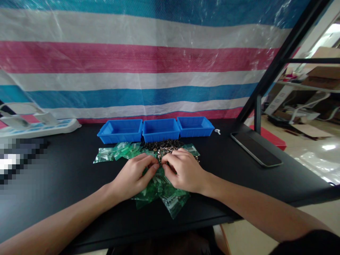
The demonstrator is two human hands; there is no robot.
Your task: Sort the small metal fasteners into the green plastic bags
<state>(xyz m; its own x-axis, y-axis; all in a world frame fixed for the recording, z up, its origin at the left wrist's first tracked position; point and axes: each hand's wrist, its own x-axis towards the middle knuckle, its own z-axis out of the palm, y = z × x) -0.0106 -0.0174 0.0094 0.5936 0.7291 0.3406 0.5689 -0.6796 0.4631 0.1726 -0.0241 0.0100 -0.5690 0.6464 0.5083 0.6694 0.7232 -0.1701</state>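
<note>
My left hand and my right hand meet above the middle of the black table, thumbs and forefingers pinched together, fingertips almost touching. What lies between the fingertips is too small and hidden to make out. Below them spreads a pile of clear and green plastic bags. More green bags lie beyond my left hand. A heap of dark screws sits just past my fingertips, with shiny copper-coloured small metal parts in front of it, partly covered by my right hand.
Three blue trays stand side by side along the back. A phone lies at the right, and a small white piece lies near the right tray. At the left is a white power strip. A striped sheet hangs behind.
</note>
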